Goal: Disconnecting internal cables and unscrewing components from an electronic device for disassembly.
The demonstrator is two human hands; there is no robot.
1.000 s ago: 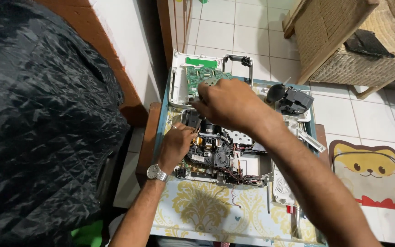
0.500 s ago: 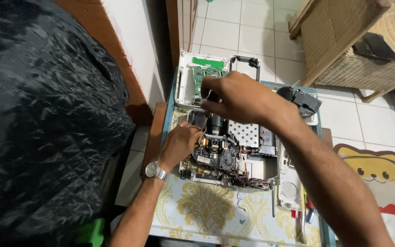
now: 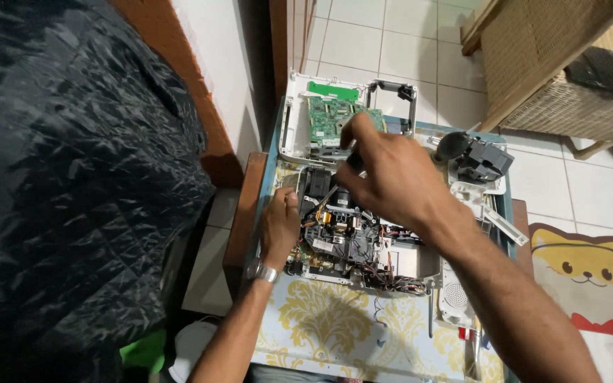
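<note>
Right hand [image 3: 391, 177] hovers over the middle of an opened device [image 3: 349, 237], its fingers pinched together on a dark tool handle [image 3: 355, 162] whose shaft slants down toward the black parts inside; the tip itself is hidden among them, so what it engages cannot be told. Left hand [image 3: 280, 225], with a metal watch [image 3: 262, 272] at the wrist, rests flat with loosely curled fingers on the left edge of the device, pressing it to the surface [image 3: 335, 330], which wears a cloth with a yellow floral print. The device lies at the centre of that surface, its white lower shell serving as a shallow tray: in it sit black plastic blocks, small boards and bundles of thin coloured wires that spill toward the near rim. Just behind it, the detached white cover [image 3: 299, 120] stands open like a second tray and carries a green circuit board [image 3: 335, 117]. To the right lies a black lens block [image 3: 480, 157] on a white panel. Judged from this posture, the work goes best with the tool kept in line with whatever it turns, the bracing hand firm, and the wires kept clear of the shaft. A wicker chair [image 3: 555, 64] stands on the tiled floor [image 3: 391, 42] beyond, and a cat-patterned mat [image 3: 590, 276] lies at right.
</note>
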